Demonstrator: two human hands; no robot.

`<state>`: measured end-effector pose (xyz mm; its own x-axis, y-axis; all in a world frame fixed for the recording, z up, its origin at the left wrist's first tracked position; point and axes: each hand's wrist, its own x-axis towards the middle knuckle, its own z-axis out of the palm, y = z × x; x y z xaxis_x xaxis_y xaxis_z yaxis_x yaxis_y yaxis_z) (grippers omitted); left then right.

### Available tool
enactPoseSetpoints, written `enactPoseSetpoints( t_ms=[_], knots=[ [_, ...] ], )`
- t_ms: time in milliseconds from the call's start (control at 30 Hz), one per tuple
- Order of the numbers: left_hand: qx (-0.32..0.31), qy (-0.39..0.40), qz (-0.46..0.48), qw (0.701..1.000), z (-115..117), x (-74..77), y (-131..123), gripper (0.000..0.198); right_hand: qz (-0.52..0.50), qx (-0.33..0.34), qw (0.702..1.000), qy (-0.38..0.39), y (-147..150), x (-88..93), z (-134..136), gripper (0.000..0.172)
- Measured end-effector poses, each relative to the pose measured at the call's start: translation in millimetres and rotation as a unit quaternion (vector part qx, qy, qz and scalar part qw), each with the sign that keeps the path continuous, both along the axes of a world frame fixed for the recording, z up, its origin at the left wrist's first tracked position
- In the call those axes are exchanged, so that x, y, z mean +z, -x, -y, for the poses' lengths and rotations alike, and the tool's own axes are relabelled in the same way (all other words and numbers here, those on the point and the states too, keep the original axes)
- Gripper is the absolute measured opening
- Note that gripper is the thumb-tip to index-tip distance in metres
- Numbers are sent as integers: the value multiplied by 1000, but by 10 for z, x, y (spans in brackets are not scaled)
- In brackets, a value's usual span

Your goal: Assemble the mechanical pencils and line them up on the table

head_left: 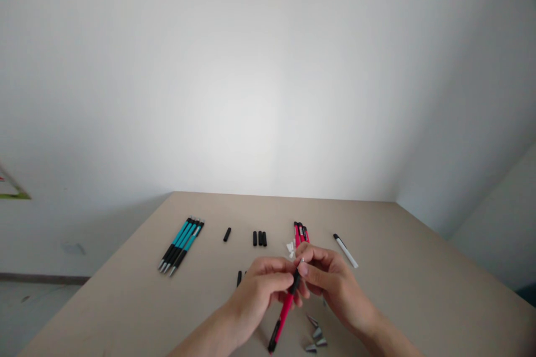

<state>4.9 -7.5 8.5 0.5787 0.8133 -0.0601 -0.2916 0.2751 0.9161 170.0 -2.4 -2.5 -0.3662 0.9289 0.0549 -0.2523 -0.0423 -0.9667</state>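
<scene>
My left hand (266,284) is closed around the black grip of a pink-red pen (285,312), which slants with its black clip end down toward me. At the pen's upper end, my right hand (330,279) pinches the tip, where a small silvery point shows between thumb and forefinger. The fingers hide most of that end. Below my right hand lie several loose silver metal cone tips (317,333). Partly covered behind the hands are several pink-red pen barrels (300,231) and small white pieces (290,247).
Several turquoise pens (182,245) with black grips lie side by side at the left of the table (138,301). Black grip sleeves (259,239) lie at mid-table, with a single sleeve (226,234) left of them. A white pen barrel (347,251) rests at right. Walls border the table behind.
</scene>
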Motion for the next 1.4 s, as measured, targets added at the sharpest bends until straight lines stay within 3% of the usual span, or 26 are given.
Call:
enactPoseSetpoints(
  t_ms=[300, 500, 767, 933, 1167, 1300, 1400],
  knots=[
    [63, 18, -46, 997, 2, 85, -24, 29, 2, -22, 999, -26, -52, -30, -26, 20],
    [-12, 2, -32, 999, -17, 3, 15, 24, 2, -3, 1000, -24, -42, -50, -30, 21],
    [44, 7, -68, 997, -13, 47, -5, 24, 8, -30, 999, -33, -73, -69, -57, 22],
    [-5, 3, -54, 999, -10, -1, 6, 25, 3, -13, 1000, -11, -62, -42, -29, 24],
    [32, 15, -66, 997, -1, 28, 4, 22, 12, -38, 999, -25, -50, 8, -17, 25],
    [-9, 7, -45, 999, -5, -2, 8, 25, 5, -20, 1000, -11, -46, 1, -18, 24],
    [-6, 3, -58, 998, -1, -10, 12, 25, 7, -15, 1000, -10, -49, -2, -16, 24]
  ],
)
